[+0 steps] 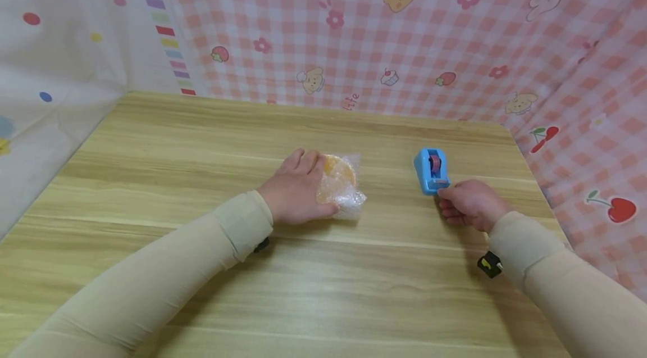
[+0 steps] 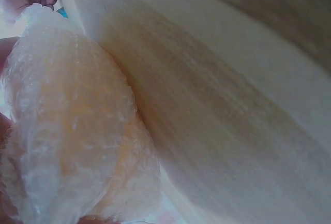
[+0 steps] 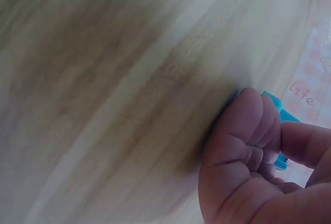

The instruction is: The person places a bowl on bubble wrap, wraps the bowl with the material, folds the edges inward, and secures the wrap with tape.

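My left hand [image 1: 298, 189] lies over a bubble-wrapped bundle [image 1: 346, 195], and its fingers and thumb grip the sides. Something round and orange-yellow shows through the clear wrap; its kind is hidden. Up close, the bundle [image 2: 67, 120] looks puffy, standing against the wood with finger parts at its left edge. To the right stands a blue tape dispenser [image 1: 424, 172] with a small pinkish roll. My right hand [image 1: 472, 203] is at its front cutter end, fingers curled and thumb against the forefinger. Whether tape is pinched there is hidden by the fingers [image 3: 248, 115].
The wood-grain table [image 1: 323, 290] runs under both arms. A pink checked curtain [image 1: 354, 32] with cartoon prints hangs along the back and right edges, and a white dotted curtain [image 1: 60, 54] along the left. Small dark devices [image 1: 489, 264] sit under the wrists.
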`<move>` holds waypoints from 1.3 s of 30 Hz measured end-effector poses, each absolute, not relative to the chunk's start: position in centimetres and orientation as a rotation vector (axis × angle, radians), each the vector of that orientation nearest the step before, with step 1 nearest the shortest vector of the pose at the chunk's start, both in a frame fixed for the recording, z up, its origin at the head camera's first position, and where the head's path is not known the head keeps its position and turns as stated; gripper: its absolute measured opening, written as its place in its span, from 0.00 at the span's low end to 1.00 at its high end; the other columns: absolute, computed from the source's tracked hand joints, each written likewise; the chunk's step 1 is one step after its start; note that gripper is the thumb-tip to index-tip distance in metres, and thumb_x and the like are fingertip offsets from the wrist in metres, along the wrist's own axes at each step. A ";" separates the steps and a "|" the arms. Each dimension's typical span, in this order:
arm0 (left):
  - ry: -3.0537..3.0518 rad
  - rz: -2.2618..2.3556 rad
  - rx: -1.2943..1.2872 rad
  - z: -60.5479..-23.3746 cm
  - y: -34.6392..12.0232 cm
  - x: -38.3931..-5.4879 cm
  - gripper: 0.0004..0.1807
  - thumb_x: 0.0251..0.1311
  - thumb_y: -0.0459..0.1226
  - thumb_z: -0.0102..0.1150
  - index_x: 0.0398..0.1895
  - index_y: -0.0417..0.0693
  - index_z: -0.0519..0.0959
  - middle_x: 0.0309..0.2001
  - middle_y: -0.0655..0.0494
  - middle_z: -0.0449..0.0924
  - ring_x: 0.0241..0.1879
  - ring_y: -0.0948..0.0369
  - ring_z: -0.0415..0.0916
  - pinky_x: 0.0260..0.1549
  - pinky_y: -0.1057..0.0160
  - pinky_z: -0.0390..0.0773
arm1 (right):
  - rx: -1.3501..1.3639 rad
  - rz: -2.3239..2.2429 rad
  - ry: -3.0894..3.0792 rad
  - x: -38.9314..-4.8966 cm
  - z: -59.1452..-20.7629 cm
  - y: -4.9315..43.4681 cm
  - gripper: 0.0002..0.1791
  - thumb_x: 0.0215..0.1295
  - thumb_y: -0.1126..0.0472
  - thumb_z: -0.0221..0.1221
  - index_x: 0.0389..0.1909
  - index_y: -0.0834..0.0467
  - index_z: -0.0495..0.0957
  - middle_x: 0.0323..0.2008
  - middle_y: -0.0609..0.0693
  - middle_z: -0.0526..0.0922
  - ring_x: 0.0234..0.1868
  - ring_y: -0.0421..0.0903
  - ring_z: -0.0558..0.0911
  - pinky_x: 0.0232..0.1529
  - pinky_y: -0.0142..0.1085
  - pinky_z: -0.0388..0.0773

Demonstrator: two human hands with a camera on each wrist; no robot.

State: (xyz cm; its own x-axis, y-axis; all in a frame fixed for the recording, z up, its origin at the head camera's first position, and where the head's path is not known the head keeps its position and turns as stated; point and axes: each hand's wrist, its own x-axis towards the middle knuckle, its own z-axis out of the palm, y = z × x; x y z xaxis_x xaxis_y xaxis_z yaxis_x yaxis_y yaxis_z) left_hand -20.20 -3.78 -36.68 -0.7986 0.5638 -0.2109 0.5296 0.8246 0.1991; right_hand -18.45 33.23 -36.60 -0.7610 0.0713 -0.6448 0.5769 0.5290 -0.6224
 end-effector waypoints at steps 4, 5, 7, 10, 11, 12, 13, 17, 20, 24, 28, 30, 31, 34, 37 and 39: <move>2.749 0.194 0.838 -36.7 -3.8 -20.2 0.62 0.67 0.72 0.47 0.85 0.35 0.42 0.86 0.39 0.40 0.85 0.41 0.35 0.85 0.47 0.36 | 0.522 -1.174 2.227 -18.6 -36.7 33.1 0.19 0.83 0.56 0.46 0.57 0.68 0.71 0.41 0.52 0.80 0.40 0.44 0.82 0.46 0.36 0.88; 2.750 0.194 0.837 -36.7 -3.8 -20.2 0.62 0.67 0.72 0.47 0.85 0.35 0.43 0.86 0.39 0.40 0.85 0.40 0.35 0.85 0.47 0.36 | 0.523 -1.173 2.229 -18.6 -36.7 33.1 0.19 0.83 0.56 0.45 0.57 0.68 0.71 0.41 0.52 0.79 0.40 0.44 0.82 0.46 0.36 0.88; 2.751 0.192 0.834 -36.7 -3.8 -20.2 0.62 0.67 0.72 0.47 0.85 0.35 0.43 0.86 0.39 0.39 0.85 0.40 0.35 0.85 0.47 0.36 | 0.524 -1.174 2.233 -18.7 -36.8 33.0 0.18 0.83 0.56 0.45 0.57 0.68 0.70 0.41 0.52 0.79 0.39 0.44 0.82 0.45 0.36 0.88; 2.753 0.190 0.832 -36.7 -3.8 -20.2 0.62 0.67 0.72 0.47 0.85 0.35 0.43 0.86 0.38 0.40 0.85 0.40 0.36 0.85 0.47 0.36 | 0.526 -1.176 2.237 -18.8 -36.9 32.9 0.18 0.83 0.57 0.45 0.57 0.69 0.70 0.40 0.52 0.79 0.39 0.44 0.82 0.44 0.37 0.88; 2.754 0.189 0.832 -36.7 -3.8 -20.2 0.62 0.67 0.72 0.47 0.85 0.35 0.43 0.86 0.38 0.40 0.85 0.40 0.36 0.85 0.47 0.36 | 0.526 -1.175 2.238 -18.8 -36.9 32.9 0.18 0.83 0.57 0.45 0.57 0.69 0.70 0.40 0.52 0.79 0.39 0.44 0.82 0.44 0.37 0.88; 2.754 0.188 0.832 -36.8 -3.8 -20.2 0.62 0.67 0.72 0.47 0.85 0.35 0.43 0.86 0.38 0.40 0.85 0.40 0.36 0.85 0.47 0.36 | 0.524 -1.173 2.239 -18.8 -36.9 32.9 0.18 0.83 0.57 0.45 0.57 0.69 0.69 0.40 0.52 0.79 0.39 0.44 0.82 0.44 0.37 0.88; 2.755 0.189 0.832 -36.8 -3.8 -20.3 0.62 0.67 0.71 0.48 0.85 0.35 0.43 0.86 0.38 0.40 0.85 0.40 0.36 0.85 0.47 0.36 | 0.522 -1.174 2.240 -18.8 -36.9 32.9 0.18 0.82 0.58 0.45 0.57 0.69 0.69 0.40 0.52 0.79 0.39 0.43 0.82 0.44 0.37 0.88; 2.753 0.194 0.828 -36.8 -3.8 -20.3 0.62 0.67 0.71 0.48 0.85 0.35 0.43 0.86 0.39 0.40 0.85 0.40 0.36 0.85 0.47 0.36 | 0.518 -1.174 2.240 -18.9 -36.9 32.8 0.18 0.82 0.58 0.45 0.57 0.70 0.69 0.40 0.52 0.79 0.39 0.44 0.82 0.44 0.37 0.88; 2.752 0.195 0.824 -36.7 -3.8 -20.3 0.62 0.67 0.71 0.48 0.85 0.35 0.43 0.86 0.39 0.39 0.85 0.40 0.36 0.85 0.47 0.36 | 0.517 -1.166 2.244 -18.9 -36.9 32.8 0.18 0.81 0.59 0.44 0.57 0.70 0.69 0.41 0.53 0.79 0.39 0.44 0.82 0.44 0.37 0.88; 2.752 0.194 0.822 -36.7 -3.8 -20.2 0.62 0.67 0.72 0.47 0.85 0.35 0.43 0.86 0.39 0.39 0.85 0.40 0.35 0.85 0.47 0.36 | 0.516 -1.154 2.256 -18.9 -36.8 32.7 0.18 0.80 0.59 0.44 0.57 0.70 0.68 0.41 0.54 0.80 0.39 0.45 0.82 0.44 0.38 0.88; 2.755 0.193 0.826 -36.7 -3.8 -20.1 0.62 0.67 0.71 0.48 0.85 0.35 0.43 0.86 0.39 0.40 0.85 0.40 0.36 0.85 0.47 0.37 | 0.505 -1.157 2.262 -18.8 -36.7 32.6 0.18 0.78 0.60 0.44 0.57 0.69 0.67 0.40 0.53 0.80 0.38 0.44 0.82 0.43 0.37 0.88; 2.756 0.193 0.826 -36.7 -3.8 -20.1 0.62 0.67 0.71 0.48 0.85 0.35 0.43 0.86 0.39 0.40 0.85 0.40 0.36 0.85 0.47 0.37 | 0.497 -1.155 2.263 -18.8 -36.7 32.5 0.18 0.77 0.60 0.44 0.58 0.69 0.66 0.40 0.53 0.80 0.38 0.44 0.83 0.43 0.37 0.88; 2.756 0.192 0.826 -36.6 -3.8 -20.1 0.62 0.67 0.71 0.48 0.85 0.35 0.43 0.86 0.39 0.40 0.85 0.40 0.36 0.85 0.47 0.37 | 0.494 -1.152 2.265 -18.8 -36.6 32.5 0.19 0.76 0.60 0.44 0.58 0.69 0.66 0.40 0.53 0.80 0.38 0.44 0.83 0.43 0.37 0.88; 2.752 0.190 0.821 -36.6 -3.7 -20.1 0.62 0.67 0.71 0.48 0.85 0.35 0.43 0.86 0.39 0.39 0.85 0.40 0.36 0.85 0.47 0.37 | 0.492 -1.128 2.270 -18.8 -36.6 32.5 0.20 0.77 0.59 0.44 0.59 0.70 0.66 0.41 0.55 0.80 0.39 0.46 0.83 0.44 0.38 0.88; 2.750 0.192 0.818 -36.6 -3.7 -20.1 0.62 0.67 0.71 0.49 0.85 0.35 0.42 0.86 0.39 0.39 0.85 0.39 0.35 0.85 0.47 0.37 | 0.493 -1.103 2.276 -18.9 -36.6 32.5 0.21 0.77 0.59 0.44 0.60 0.71 0.66 0.43 0.57 0.81 0.41 0.47 0.83 0.45 0.39 0.88; 2.748 0.195 0.816 -36.6 -3.7 -20.1 0.62 0.67 0.71 0.49 0.85 0.35 0.42 0.86 0.39 0.39 0.85 0.40 0.35 0.85 0.47 0.37 | 0.496 -1.089 2.277 -19.0 -36.7 32.5 0.22 0.78 0.59 0.44 0.61 0.72 0.66 0.45 0.58 0.81 0.42 0.48 0.83 0.46 0.39 0.88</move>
State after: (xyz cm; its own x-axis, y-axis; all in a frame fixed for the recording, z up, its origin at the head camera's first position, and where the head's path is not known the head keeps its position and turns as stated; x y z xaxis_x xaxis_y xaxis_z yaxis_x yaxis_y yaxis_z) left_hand -20.11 -3.70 -36.58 -0.8060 0.5513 -0.2155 0.5153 0.8327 0.2027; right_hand -18.96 32.51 -36.67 -0.7740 0.0865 -0.6273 0.5427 0.6011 -0.5867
